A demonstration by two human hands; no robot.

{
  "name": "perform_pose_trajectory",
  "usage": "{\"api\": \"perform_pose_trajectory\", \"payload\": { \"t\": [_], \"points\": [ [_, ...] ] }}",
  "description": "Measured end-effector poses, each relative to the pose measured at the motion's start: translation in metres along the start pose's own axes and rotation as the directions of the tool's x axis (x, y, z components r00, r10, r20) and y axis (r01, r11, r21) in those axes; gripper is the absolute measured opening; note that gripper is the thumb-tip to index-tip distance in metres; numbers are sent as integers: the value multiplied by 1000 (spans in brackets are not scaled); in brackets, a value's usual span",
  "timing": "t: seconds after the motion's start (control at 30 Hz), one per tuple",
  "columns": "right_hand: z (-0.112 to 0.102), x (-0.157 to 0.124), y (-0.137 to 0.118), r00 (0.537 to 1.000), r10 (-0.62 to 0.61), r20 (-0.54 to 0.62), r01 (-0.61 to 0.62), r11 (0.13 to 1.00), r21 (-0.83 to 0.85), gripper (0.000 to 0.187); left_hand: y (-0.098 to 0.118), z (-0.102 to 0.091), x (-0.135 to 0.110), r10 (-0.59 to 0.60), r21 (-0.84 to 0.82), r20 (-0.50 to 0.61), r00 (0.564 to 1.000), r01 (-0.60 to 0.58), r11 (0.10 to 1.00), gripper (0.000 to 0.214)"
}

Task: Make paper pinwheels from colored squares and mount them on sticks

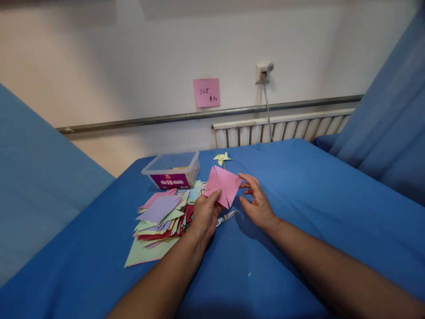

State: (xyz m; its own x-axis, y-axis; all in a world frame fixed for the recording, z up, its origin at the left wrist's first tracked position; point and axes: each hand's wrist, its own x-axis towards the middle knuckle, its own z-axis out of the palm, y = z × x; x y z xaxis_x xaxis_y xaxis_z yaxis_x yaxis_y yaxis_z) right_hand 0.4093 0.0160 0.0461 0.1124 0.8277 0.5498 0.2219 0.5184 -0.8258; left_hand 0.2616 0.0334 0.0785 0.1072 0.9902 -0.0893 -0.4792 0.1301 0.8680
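Pink slit paper square (230, 182), frame centre
Left hand (205, 215) pinches it between fingers; right hand (257, 203), fingers loosely parted, contact unclear.

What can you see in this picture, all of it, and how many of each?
Pink paper: 1, pink with slits, in the left hand
Paper pile: 1, many colours, left on table; sheets too many to count
Scissors: 1, silver blade, beside left hand, partly hidden
Tub: 1, clear with purple label, behind pile
Sticks: count unclear, yellowish, in tub
Pinwheel: 1, pale yellow, far side of table
Table cover: 1, blue, under everything
Note: 1, pink, on wall
Socket: 1, white, on wall, cable plugged in
Rail: 1, grey, along wall
Radiator: 1, white, below rail
Cloth hangings: 2, blue, both sides
Left hand: 1, bare, centre
Right hand: 1, bare, by paper's right corner
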Motion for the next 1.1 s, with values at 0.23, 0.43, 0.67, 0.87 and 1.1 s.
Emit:
{"api": "perform_pose_trajectory", "payload": {
  "t": [0.23,0.43,0.67,0.87,1.1],
  "points": [
    [1,-2,1,990,-134,52,141,978,-152,57,0,2,-2,25,10,11,1000,-25,1000,38],
    [1,-2,2,993,-81,82,89,991,-99,34,-7,-3,2,122,174,-48,991,-112,978,37],
    [2,-3,-2,995,-77,58,80,995,-56,21,-5,0,1,134,116,-3,991,-133,984,36],
    [1,-3,-8,992,-113,55,116,992,-47,6,-8,-4,2,121,193,4,993,-119,974,28],
    [3,-2,-4,999,-36,35,38,998,-50,11,-9,-1,1,82,135,35,996,-86,987,30]
  ]
}}
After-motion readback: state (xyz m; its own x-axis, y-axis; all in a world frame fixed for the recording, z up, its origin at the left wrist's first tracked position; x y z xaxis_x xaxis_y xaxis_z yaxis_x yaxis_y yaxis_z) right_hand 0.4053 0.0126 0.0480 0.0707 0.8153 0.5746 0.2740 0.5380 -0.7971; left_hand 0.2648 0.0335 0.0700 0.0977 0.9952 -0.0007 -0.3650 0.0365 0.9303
